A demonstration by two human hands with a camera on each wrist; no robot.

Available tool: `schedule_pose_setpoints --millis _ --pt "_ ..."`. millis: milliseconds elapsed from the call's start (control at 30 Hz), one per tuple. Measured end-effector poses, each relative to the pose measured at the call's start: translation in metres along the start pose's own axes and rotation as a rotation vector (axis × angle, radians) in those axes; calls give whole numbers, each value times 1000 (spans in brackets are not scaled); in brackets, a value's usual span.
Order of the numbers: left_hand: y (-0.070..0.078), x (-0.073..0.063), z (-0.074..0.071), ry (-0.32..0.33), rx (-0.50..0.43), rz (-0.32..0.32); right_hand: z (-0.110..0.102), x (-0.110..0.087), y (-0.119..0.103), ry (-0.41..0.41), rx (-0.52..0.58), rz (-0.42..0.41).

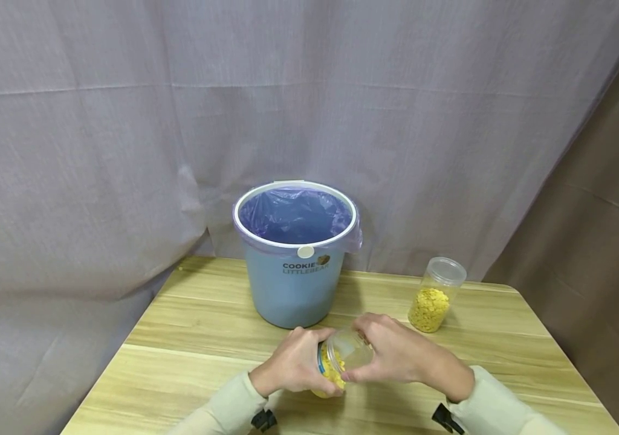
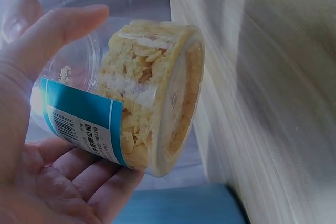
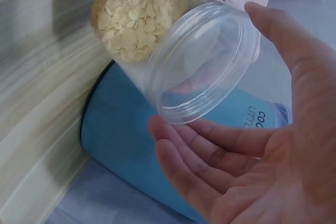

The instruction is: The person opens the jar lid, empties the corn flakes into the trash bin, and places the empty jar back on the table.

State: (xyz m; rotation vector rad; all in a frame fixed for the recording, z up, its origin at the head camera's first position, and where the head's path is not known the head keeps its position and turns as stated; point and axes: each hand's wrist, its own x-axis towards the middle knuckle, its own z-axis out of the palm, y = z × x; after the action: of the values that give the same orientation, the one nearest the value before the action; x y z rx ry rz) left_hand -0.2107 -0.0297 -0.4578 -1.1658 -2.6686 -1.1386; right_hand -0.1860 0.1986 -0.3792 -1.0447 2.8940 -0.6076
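Tilted jar [image 1: 332,370] of yellow flakes, held between two hands

Nearest are two pale sleeves [image 1: 231,399], each with one black strap [image 1: 263,420] showing at its underside. Beyond the cuffs, the left hand [image 1: 297,361] has its grip closed round the body of the jar, thumb on one side and fingers on the other. The right hand [image 1: 393,351] has its grip curved about the clear, ringed end [image 3: 202,61], thumb and fingertips at opposite edges; whether a lid is on there I cannot tell. One teal-and-white label [image 2: 86,121] wraps part of the held jar, and the hands hide much of its sides from the head view.

Directly behind, one blue bin [image 1: 294,296] stands on the wood-grain counter [image 1: 179,356], blocking the space beyond the hands. It has a white rim [image 1: 240,225], a purple liner [image 1: 266,214] and "COOKIE LITTLEBEAR" lettering. To the right, past the right hand and well apart from the bin, a second jar [image 1: 429,309] stands upright, part-filled with yellow flakes and capped. That makes two jars and one bin. Farthest back hangs a grey curtain [image 1: 298,121].
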Motion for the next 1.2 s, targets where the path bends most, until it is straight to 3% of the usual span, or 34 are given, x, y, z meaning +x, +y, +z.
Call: schedule_pose_setpoints --millis 333,600,867,1100,1200 --pt "0 1 2 -10 20 -6 -3 0 5 7 -94 -172" --pt "1 3 2 1 28 10 -10 0 5 -19 -149 -251" --pt "3 3 0 -9 -11 17 -12 0 9 12 -183 -433" --pt "2 1 1 -22 -11 -4 -17 -2 5 -54 -197 -373" --pt "2 1 2 -19 -4 -6 -16 -1 5 -38 -172 -321"
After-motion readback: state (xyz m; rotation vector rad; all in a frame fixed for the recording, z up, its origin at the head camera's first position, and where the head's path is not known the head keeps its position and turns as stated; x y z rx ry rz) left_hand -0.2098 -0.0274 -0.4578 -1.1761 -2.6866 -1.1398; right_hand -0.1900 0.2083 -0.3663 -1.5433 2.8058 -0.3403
